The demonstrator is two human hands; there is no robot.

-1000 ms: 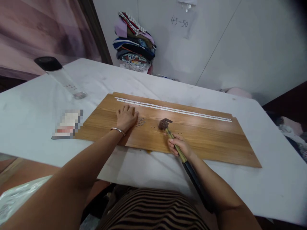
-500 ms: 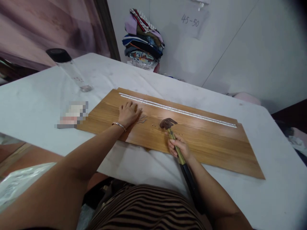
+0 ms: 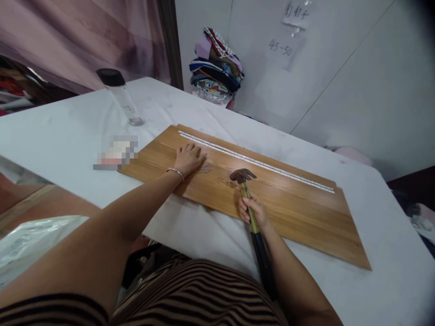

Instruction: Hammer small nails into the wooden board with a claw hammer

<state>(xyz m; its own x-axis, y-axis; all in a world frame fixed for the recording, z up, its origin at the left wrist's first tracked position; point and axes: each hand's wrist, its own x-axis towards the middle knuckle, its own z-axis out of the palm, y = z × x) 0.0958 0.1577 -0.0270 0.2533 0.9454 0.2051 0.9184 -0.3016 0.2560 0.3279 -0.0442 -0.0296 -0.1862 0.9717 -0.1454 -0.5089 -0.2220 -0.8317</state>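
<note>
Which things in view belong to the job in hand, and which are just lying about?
In the job:
hammer, in the right hand
nails, beside the left hand
board, under the nails

Apparently just lying about:
bottle
cloth pile
pixelated item

We're thinking it's a room in somebody's home, can't swear to it though: pink curtain (image 3: 102,36), pile of folded clothes (image 3: 216,68) by the wall (image 3: 360,99), bottle (image 3: 121,99) on the white table (image 3: 68,117).

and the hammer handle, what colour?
Hammer handle: yellowish on the upper part, black on the lower. Shows best in the head view.
</note>
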